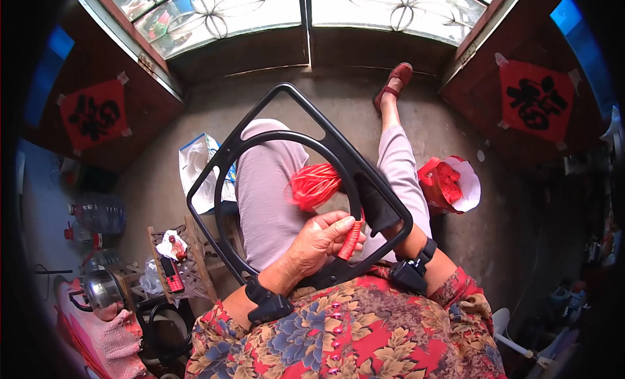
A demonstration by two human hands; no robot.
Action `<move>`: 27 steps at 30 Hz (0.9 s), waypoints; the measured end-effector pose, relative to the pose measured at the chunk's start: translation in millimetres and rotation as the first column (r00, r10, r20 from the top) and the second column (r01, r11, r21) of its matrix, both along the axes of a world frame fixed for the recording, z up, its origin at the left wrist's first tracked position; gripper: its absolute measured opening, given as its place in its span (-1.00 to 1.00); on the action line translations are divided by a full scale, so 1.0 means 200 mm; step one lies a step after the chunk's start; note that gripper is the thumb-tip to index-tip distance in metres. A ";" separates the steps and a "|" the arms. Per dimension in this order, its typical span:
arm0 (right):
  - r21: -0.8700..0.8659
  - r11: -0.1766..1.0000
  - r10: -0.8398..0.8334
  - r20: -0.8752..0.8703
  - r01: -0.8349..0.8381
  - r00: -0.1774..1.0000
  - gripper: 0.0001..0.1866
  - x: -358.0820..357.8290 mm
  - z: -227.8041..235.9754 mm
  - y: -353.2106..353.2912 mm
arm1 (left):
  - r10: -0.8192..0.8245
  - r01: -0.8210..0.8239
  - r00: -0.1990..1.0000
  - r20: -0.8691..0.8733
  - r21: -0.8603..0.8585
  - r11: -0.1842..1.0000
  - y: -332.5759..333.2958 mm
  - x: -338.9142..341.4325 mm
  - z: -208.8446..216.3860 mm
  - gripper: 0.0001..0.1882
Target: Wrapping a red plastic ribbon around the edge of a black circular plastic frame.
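Observation:
A black frame [312, 115], square outside with a round ring inside, lies tilted across my lap. Red cord is wound in tight coils [351, 241] around the near right part of the ring. My left hand [329, 230] pinches these coils between thumb and fingers. A bundle of red cord [314, 185], partly blurred, hangs inside the ring just beyond my left hand. My right hand is behind the frame's right corner; only its wrist [394, 234] and forearm show, so its fingers are hidden.
A red bag [443, 183] with red material inside stands by my right leg. At left are a white bag [195, 167] and a small rack [189, 268] holding a red phone [172, 275]. A metal kettle [104, 293] sits nearer. Glass doors [306, 27] stand ahead.

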State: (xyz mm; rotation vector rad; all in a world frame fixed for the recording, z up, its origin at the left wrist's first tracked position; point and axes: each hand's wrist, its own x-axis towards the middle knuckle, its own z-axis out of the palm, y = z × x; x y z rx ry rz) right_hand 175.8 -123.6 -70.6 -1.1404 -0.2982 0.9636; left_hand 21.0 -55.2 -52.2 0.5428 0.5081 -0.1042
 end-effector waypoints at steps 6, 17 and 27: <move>0.498 0.818 0.528 -0.451 -0.288 0.720 -0.55 -0.05 0.06 -0.06 | 0.202 -0.209 0.975 0.096 0.066 0.976 -0.04 -0.03 -0.01 -0.74; -0.065 0.770 0.626 -0.114 -0.634 0.772 -0.40 0.08 0.34 -0.15 | 0.008 -0.008 1.000 0.001 0.282 0.959 -0.05 -0.10 0.04 -0.78; -0.347 0.912 0.232 -0.003 -0.218 0.973 -0.67 0.01 0.19 -0.65 | -0.020 0.023 0.999 -0.035 0.072 0.997 -0.03 -0.07 0.04 -0.78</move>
